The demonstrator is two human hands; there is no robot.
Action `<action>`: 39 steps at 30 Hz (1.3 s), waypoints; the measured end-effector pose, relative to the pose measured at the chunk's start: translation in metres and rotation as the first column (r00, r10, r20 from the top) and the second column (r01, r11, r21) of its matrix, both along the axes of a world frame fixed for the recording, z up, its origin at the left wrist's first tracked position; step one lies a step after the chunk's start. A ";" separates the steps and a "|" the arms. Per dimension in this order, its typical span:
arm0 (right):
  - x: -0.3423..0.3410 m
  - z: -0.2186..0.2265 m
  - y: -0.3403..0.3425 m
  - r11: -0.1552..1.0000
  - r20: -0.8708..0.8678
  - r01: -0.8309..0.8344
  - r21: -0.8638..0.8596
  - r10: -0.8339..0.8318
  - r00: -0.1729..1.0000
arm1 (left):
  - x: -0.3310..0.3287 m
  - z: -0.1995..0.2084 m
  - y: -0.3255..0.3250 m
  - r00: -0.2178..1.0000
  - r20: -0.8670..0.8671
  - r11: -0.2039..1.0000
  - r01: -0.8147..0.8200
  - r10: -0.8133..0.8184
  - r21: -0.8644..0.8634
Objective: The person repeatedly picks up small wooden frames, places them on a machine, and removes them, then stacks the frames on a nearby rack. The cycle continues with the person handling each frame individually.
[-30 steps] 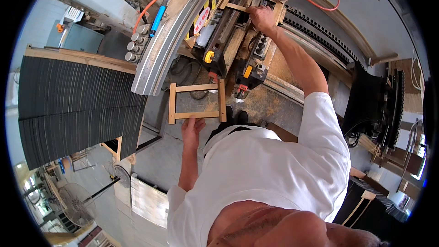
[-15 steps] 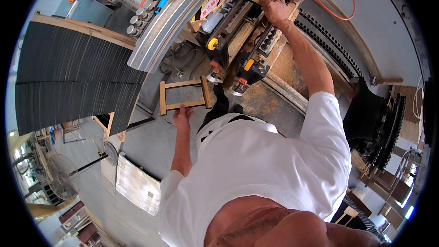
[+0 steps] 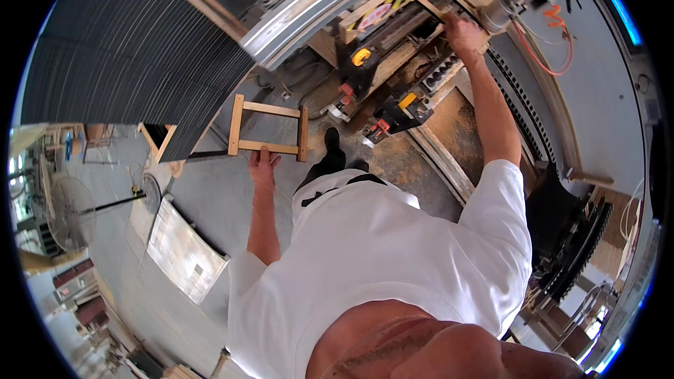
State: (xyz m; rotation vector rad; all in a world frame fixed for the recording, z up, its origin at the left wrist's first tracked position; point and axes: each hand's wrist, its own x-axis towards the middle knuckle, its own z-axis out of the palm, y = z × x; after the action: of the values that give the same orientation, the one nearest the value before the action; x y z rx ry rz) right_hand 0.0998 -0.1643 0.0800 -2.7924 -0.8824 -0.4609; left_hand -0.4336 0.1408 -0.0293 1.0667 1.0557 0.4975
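My left hand (image 3: 262,165) is closed on the near rail of a rectangular wooden frame (image 3: 282,148), low on the left. The frame has two side bars and two cross rails, with nothing inside it. Farther off to the right, my right hand (image 3: 465,36) reaches into a machine (image 3: 390,114) with two parallel beds, black end blocks and yellow knobs. Its fingers are bent at the end of a light wooden bar (image 3: 430,7) lying across the beds. Whether that bar belongs to another frame is hard to see, and the fingertips are partly hidden.
A grey metal beam (image 3: 302,20) crosses above the machine's left side. A large stack of black slats (image 3: 133,63) stands at the left. Sawdust (image 3: 453,116) covers the machine's base. An orange coiled hose (image 3: 558,67) hangs at the right, and a fan (image 3: 70,214) stands at the far left.
The view has swung, so the machine sits farther right in the picture. My left hand has carried the wooden frame a little left, away from the machine. My right hand stays at the bar.
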 end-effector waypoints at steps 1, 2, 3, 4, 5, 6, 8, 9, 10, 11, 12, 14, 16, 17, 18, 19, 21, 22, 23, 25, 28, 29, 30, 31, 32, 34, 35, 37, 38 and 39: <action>-0.003 0.004 0.003 1.000 -0.029 0.013 0.000 -0.013 1.000 | -0.010 0.000 0.009 1.000 0.019 1.000 -0.014 0.013 0.018; -0.003 0.004 0.006 0.999 -0.015 0.007 -0.043 -0.008 1.000 | -0.023 0.000 0.017 0.999 0.038 0.999 -0.037 0.036 0.038; -0.002 0.004 0.006 0.996 0.000 0.004 -0.087 -0.004 1.000 | -0.035 0.000 0.024 0.997 0.056 0.997 -0.060 0.056 0.057; 0.001 0.003 0.005 0.983 -0.047 0.099 -0.156 -0.107 0.993 | -0.042 0.009 0.030 0.997 0.054 0.994 -0.051 0.046 0.093; 0.004 0.001 0.005 0.958 -0.086 0.177 -0.227 -0.201 0.976 | -0.053 0.014 0.037 0.995 0.075 0.992 -0.069 0.061 0.106; 0.013 -0.006 -0.003 0.938 -0.072 0.232 -0.258 -0.258 0.963 | -0.061 0.016 0.049 0.993 0.099 0.989 -0.080 0.068 0.122; 0.012 -0.008 0.001 0.958 -0.072 0.178 -0.223 -0.199 0.977 | -0.091 0.026 0.072 0.983 0.117 0.971 -0.164 0.145 0.174; 0.007 -0.005 0.003 0.964 -0.070 0.157 -0.216 -0.175 0.982 | -0.104 0.033 0.085 0.975 0.118 0.957 -0.207 0.186 0.203; 0.003 0.000 0.005 0.963 -0.076 0.162 -0.214 -0.182 0.980 | -0.118 0.038 0.099 0.968 0.122 0.942 -0.241 0.217 0.232; -0.002 0.008 0.009 0.963 -0.080 0.166 -0.213 -0.186 0.979 | -0.135 0.040 0.118 0.962 0.128 0.927 -0.269 0.243 0.261; -0.015 0.012 0.016 0.966 -0.005 0.221 -0.136 -0.224 0.975 | -0.155 0.042 0.138 0.956 0.132 0.911 -0.291 0.263 0.291; -0.033 0.025 0.031 0.961 0.025 0.269 0.066 -0.271 0.962 | -0.183 0.048 0.181 0.945 0.129 0.883 -0.326 0.300 0.337; -0.062 0.040 0.049 0.928 0.026 0.182 0.325 -0.201 0.979 | -0.207 0.057 0.228 0.933 0.102 0.855 -0.358 0.346 0.376; -0.094 0.049 0.071 0.883 0.075 0.095 0.459 -0.145 0.987 | -0.220 0.058 0.253 0.927 0.095 0.849 -0.370 0.361 0.378; -0.154 0.075 0.113 0.806 0.049 0.050 0.589 -0.097 0.994 | -0.237 0.059 0.278 0.919 0.085 0.840 -0.388 0.386 0.380; -0.195 0.084 0.131 0.732 0.084 -0.093 0.675 0.049 0.995 | -0.243 0.060 0.309 0.920 0.083 0.844 -0.385 0.383 0.375; -0.267 0.072 0.167 0.695 0.138 -0.194 0.692 0.137 0.981 | -0.249 0.062 0.365 0.914 0.043 0.849 -0.392 0.404 0.355; -0.302 0.063 0.184 0.705 0.086 -0.192 0.682 0.184 0.979 | -0.247 0.059 0.393 0.909 0.034 0.853 -0.402 0.415 0.332; -0.327 0.034 0.190 0.483 -0.030 -0.207 0.851 0.437 0.899 | -0.239 0.052 0.426 0.929 0.036 0.875 -0.358 0.367 0.325; -0.389 0.010 0.225 0.599 -0.256 -0.125 0.791 0.510 0.821 | -0.240 0.030 0.477 0.955 0.010 0.907 -0.285 0.296 0.311; -0.443 -0.051 0.238 0.830 -0.703 0.110 0.547 0.385 0.598 | -0.224 0.006 0.526 0.949 -0.128 0.918 -0.234 0.287 0.321; -0.453 -0.072 0.234 0.920 -0.769 0.036 0.390 0.303 0.563 | -0.218 -0.003 0.537 0.921 -0.248 0.871 -0.158 0.300 0.465; -0.464 -0.098 0.231 0.930 -0.764 0.016 0.368 0.292 0.576 | -0.217 -0.016 0.546 0.872 -0.354 0.807 -0.074 0.338 0.586; -0.475 -0.119 0.225 0.938 -0.759 0.010 0.346 0.274 0.591 | -0.211 -0.023 0.553 0.810 -0.448 0.728 0.040 0.378 0.685; -0.491 -0.134 0.210 0.962 -0.789 0.071 0.263 0.172 0.590 | -0.161 -0.003 0.528 0.901 -0.335 0.644 0.086 0.275 0.760; -0.507 -0.147 0.206 0.987 -0.837 0.046 0.155 0.107 0.537 | -0.170 -0.011 0.530 0.877 -0.340 0.569 0.096 0.340 0.817; -0.511 -0.151 0.205 0.993 -0.844 0.048 0.110 0.068 0.532 | -0.173 -0.014 0.530 0.845 -0.400 0.577 0.138 0.356 0.805; -0.521 -0.159 0.197 0.998 -0.856 0.061 0.012 -0.021 0.516 | -0.174 -0.013 0.523 0.773 -0.514 0.600 0.222 0.373 0.769; -0.527 -0.164 0.193 0.998 -0.855 0.066 0.012 -0.024 0.518 | -0.174 -0.013 0.513 0.759 -0.514 0.561 0.240 0.401 0.792; -0.526 -0.170 0.193 0.998 -0.854 0.070 0.010 -0.027 0.520 | -0.176 -0.012 0.502 0.745 -0.512 0.521 0.259 0.428 0.813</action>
State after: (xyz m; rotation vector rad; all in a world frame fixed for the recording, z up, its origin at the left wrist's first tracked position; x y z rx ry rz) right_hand -0.4263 0.0288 -0.0899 -2.4653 -0.5089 0.8627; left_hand -0.6092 0.6431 -0.0414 2.2389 1.5629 0.7971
